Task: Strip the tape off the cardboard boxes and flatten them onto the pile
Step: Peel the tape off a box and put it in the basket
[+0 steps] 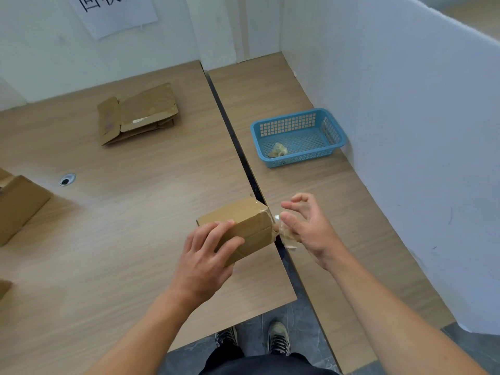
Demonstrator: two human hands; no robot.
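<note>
A small closed cardboard box (244, 216) lies on the left table near the gap between the two tables. My left hand (208, 253) grips its near end, fingers curled over the top edge. My right hand (303, 226) pinches a crumpled strip of clear tape (284, 234) that still hangs from the box's right end. A pile of flattened boxes (138, 113) lies at the back of the left table.
A blue plastic basket (297, 136) on the right table holds a wad of tape. Another cardboard box (19, 207) sits at the left edge, with a further piece at the lower left. A cable hole (66, 180) is in the tabletop. White partition walls enclose the tables.
</note>
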